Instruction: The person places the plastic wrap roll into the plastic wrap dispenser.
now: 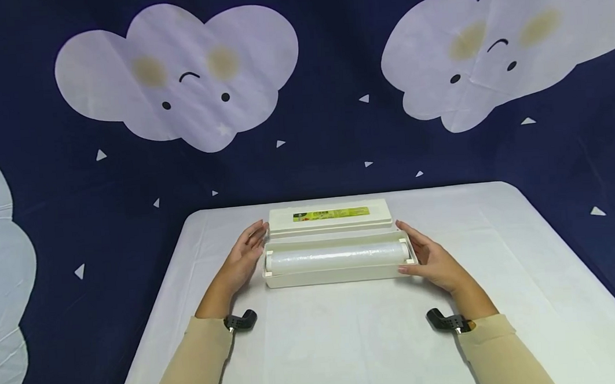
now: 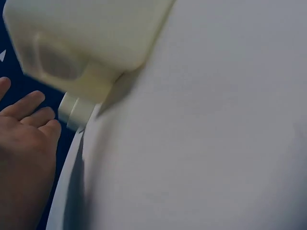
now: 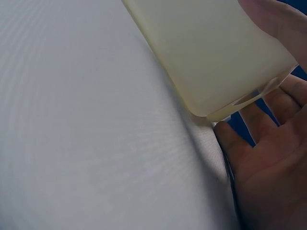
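An open white box (image 1: 333,276) stands on the table with a roll of clear film (image 1: 337,256) lying in it. Right behind it is a white lid (image 1: 330,223) with a green and yellow label. My right hand (image 1: 439,264) holds the box's right end, thumb at the front corner and fingers behind. At the left ends of box and lid, my left hand (image 1: 238,265) is held with relaxed fingers, near the lid's corner; whether it touches is unclear. The left wrist view shows this hand (image 2: 29,143) beside the box (image 2: 91,33); the right wrist view shows the right hand (image 3: 273,158) at the box end (image 3: 216,52).
A white-covered table (image 1: 346,341) with rounded back corners lies under the box and lid. Behind it hangs a dark blue cloth (image 1: 332,167) printed with pale clouds and small triangles. Each wrist wears a black strap device (image 1: 241,321).
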{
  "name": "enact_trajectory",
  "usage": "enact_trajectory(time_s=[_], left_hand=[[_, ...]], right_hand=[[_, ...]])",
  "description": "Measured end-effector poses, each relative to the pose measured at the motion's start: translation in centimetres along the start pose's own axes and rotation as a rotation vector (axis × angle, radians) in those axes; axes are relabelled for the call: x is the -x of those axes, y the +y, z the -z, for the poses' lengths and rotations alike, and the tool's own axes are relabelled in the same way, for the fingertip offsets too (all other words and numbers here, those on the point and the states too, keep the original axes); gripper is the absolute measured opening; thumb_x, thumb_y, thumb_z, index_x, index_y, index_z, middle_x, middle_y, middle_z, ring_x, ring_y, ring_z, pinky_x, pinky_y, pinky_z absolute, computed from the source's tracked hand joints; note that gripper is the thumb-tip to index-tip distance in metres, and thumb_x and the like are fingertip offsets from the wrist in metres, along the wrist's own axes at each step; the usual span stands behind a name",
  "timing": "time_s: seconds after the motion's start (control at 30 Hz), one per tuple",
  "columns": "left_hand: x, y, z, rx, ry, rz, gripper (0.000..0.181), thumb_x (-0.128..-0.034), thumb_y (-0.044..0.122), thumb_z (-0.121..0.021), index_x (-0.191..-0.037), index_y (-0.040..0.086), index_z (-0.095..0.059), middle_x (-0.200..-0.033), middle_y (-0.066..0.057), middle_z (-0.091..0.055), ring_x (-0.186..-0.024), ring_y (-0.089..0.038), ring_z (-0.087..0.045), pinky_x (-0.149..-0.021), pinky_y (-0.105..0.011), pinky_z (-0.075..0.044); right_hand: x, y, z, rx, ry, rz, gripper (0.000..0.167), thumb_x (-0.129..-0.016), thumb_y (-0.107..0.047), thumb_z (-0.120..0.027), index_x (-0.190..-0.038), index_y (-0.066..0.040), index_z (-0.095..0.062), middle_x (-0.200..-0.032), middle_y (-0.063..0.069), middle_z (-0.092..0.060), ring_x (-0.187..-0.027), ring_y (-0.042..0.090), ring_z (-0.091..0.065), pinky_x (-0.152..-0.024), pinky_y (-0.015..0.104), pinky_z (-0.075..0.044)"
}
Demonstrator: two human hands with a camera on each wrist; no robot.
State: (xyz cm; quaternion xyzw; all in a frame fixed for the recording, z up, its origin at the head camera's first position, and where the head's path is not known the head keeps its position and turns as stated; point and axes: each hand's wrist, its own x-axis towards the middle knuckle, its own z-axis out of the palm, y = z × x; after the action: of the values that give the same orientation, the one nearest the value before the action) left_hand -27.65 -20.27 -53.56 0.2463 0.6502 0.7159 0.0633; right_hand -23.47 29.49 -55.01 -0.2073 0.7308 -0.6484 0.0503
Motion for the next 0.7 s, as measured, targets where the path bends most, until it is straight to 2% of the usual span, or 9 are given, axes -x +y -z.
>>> enact_trajectory(time_s=[0.07, 0.17, 0.3, 0.43, 0.57, 0.7], left_hand=[[-0.8, 0.1, 0.5, -0.019, 0.039, -0.012, 0.065, -0.1057, -0.004, -0.048, -0.164, -0.001, -0.021, -0.17, -0.022, -0.021, -0.158, -0.032, -0.015, -0.125, -0.035, -0.016], [-2.0, 0.0, 1.2, -0.09, 0.109, 0.004, 0.064, -0.105, -0.004, -0.052, -0.163, -0.001, -0.026, -0.17, -0.021, -0.023, -0.157, -0.031, -0.017, -0.126, -0.039, -0.016], [-3.9, 0.0, 1.7, -0.198, 0.169, 0.089, 0.07, -0.1029, 0.001, -0.064, -0.163, 0.0, -0.029, -0.17, -0.017, -0.026, -0.157, -0.028, -0.018, -0.126, -0.042, -0.015], [-5.9, 0.4, 1.9, -0.342, 0.179, 0.198, 0.085, -0.0955, 0.016, -0.08, -0.165, 0.01, -0.032, -0.171, -0.008, -0.026, -0.158, -0.025, -0.016, -0.126, -0.045, -0.013], [-7.7, 0.6, 1.8, -0.502, 0.161, 0.315, 0.104, -0.0818, 0.032, -0.093, -0.166, 0.022, -0.033, -0.172, -0.003, -0.024, -0.158, -0.03, -0.015, -0.125, -0.053, -0.014], [-9.0, 0.5, 1.5, -0.556, 0.137, 0.376, 0.115, -0.0737, 0.036, -0.098, -0.167, 0.023, -0.031, -0.173, -0.005, -0.022, -0.158, -0.033, -0.015, -0.125, -0.056, -0.014]], right_hand=[[0.0, 0.0, 0.1, -0.001, -0.001, 0.009, 0.109, -0.081, 0.008, -0.087, -0.168, -0.013, -0.026, -0.174, 0.01, -0.018, -0.157, 0.032, -0.018, -0.114, 0.022, -0.035], [0.1, -0.1, 0.1, -0.007, -0.005, 0.011, 0.108, -0.082, 0.008, -0.087, -0.168, -0.012, -0.026, -0.174, 0.01, -0.018, -0.157, 0.031, -0.018, -0.114, 0.022, -0.034], [0.1, -0.1, 0.1, -0.01, -0.012, 0.01, 0.108, -0.083, 0.008, -0.086, -0.168, -0.013, -0.025, -0.174, 0.011, -0.018, -0.156, 0.028, -0.021, -0.114, 0.024, -0.036], [0.2, -0.2, 0.1, -0.02, -0.007, 0.005, 0.108, -0.082, 0.008, -0.086, -0.169, -0.013, -0.025, -0.173, 0.01, -0.019, -0.155, 0.025, -0.025, -0.113, 0.025, -0.039], [0.2, -0.1, 0.1, -0.026, -0.013, 0.016, 0.108, -0.083, 0.01, -0.085, -0.169, -0.011, -0.023, -0.173, 0.011, -0.018, -0.155, 0.027, -0.025, -0.112, 0.026, -0.039], [0.2, -0.1, 0.0, -0.027, -0.017, 0.014, 0.108, -0.083, 0.01, -0.085, -0.169, -0.01, -0.023, -0.174, 0.01, -0.018, -0.155, 0.027, -0.024, -0.113, 0.025, -0.038]])
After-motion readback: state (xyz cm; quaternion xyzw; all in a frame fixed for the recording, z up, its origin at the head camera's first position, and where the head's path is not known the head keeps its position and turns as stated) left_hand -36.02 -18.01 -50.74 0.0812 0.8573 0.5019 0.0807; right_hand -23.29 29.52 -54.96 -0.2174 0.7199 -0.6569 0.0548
